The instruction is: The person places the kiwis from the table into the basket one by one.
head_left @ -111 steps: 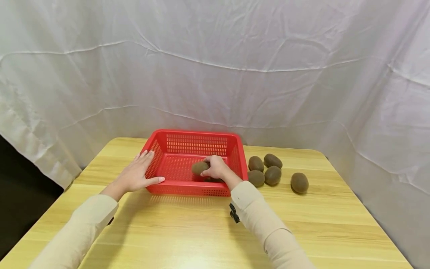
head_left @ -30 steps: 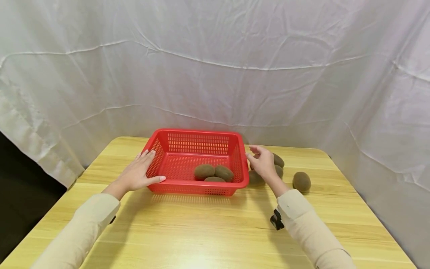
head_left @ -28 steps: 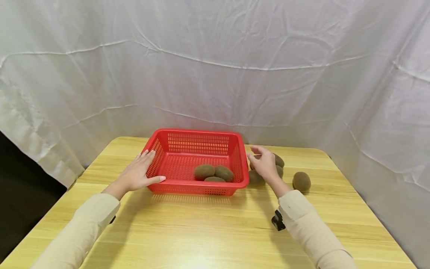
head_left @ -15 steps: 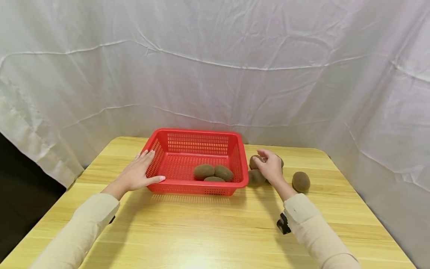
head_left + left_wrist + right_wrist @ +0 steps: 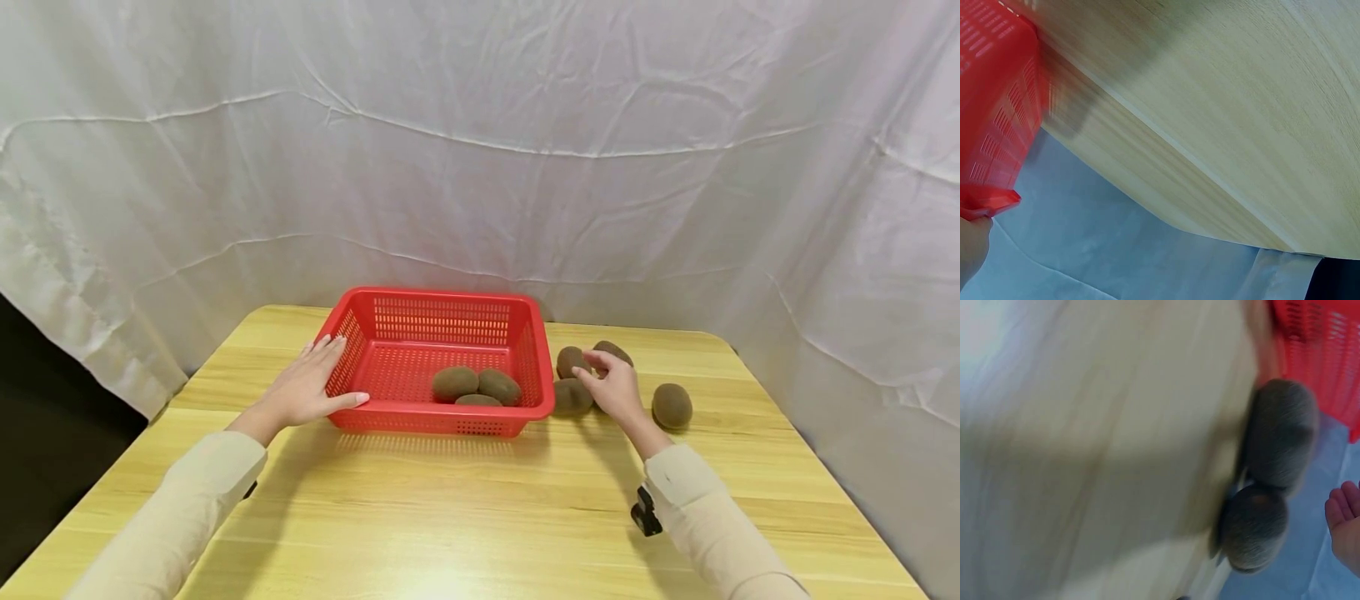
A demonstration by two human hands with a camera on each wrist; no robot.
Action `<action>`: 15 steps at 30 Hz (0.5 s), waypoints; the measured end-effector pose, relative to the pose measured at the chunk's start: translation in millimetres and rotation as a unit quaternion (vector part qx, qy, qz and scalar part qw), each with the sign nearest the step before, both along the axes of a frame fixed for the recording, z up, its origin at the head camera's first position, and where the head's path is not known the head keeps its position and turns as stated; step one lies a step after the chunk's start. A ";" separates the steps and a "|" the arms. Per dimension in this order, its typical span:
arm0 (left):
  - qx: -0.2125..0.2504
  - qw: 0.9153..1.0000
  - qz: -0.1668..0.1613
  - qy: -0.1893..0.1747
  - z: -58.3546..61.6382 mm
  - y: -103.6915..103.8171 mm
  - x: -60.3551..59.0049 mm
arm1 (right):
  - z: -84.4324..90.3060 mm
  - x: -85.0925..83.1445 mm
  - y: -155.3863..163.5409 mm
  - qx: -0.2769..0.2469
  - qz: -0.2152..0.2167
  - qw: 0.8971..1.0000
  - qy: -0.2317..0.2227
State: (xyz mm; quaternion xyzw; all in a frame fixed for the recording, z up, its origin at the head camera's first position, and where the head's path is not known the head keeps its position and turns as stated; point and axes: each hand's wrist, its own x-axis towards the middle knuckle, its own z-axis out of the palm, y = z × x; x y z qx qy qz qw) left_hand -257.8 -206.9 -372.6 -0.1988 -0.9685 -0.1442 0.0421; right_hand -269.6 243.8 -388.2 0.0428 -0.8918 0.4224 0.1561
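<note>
My left hand (image 5: 303, 387) rests flat with spread fingers on the left rim of a red plastic basket (image 5: 442, 410). Inside it, at the front right, lie three brown kiwis, one of them the kiwi (image 5: 455, 382) on the left. Right of the basket, my right hand (image 5: 617, 390) hovers over a cluster of kiwis with fingers slightly bent and nothing held. A kiwi (image 5: 572, 398) sits against the basket, another kiwi (image 5: 572, 361) behind it, and a third kiwi (image 5: 615, 351) shows past the fingers. The hand mostly hides one more. In the right wrist view, the fingertips appear beyond two kiwis (image 5: 1280, 434).
A lone kiwi (image 5: 671, 407) lies to the right of the cluster. The wooden table (image 5: 420, 517) ends in front of a pale grey curtain (image 5: 480, 167). Small black cameras, such as the wrist camera (image 5: 646, 512), hang under the sleeves.
My right hand has let go of a kiwi in the basket, come out over the right rim and drifted further right over the cluster. My left hand has stayed on the rim.
</note>
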 end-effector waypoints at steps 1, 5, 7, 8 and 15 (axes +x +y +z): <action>0.000 1.000 0.000 0.000 0.0 0.0 -0.1 | -2.1 -0.2 1.8 0.001 0.004 1.000 -0.005; 0.001 1.000 -0.002 -0.001 -0.2 0.0 -0.5 | -10.5 -1.9 7.6 0.001 0.016 1.000 -0.019; 0.001 1.000 -0.003 -0.001 -0.3 0.0 -0.8 | -14.4 -3.0 9.5 -0.008 0.021 0.999 -0.023; 0.002 1.000 -0.003 -0.001 -0.4 -0.1 -1.0 | -15.8 -3.3 10.0 -0.009 0.024 0.999 -0.025; -0.001 1.000 -0.001 0.001 -0.9 -1.1 -2.2 | -23.8 -4.5 10.0 0.014 0.043 0.998 -0.041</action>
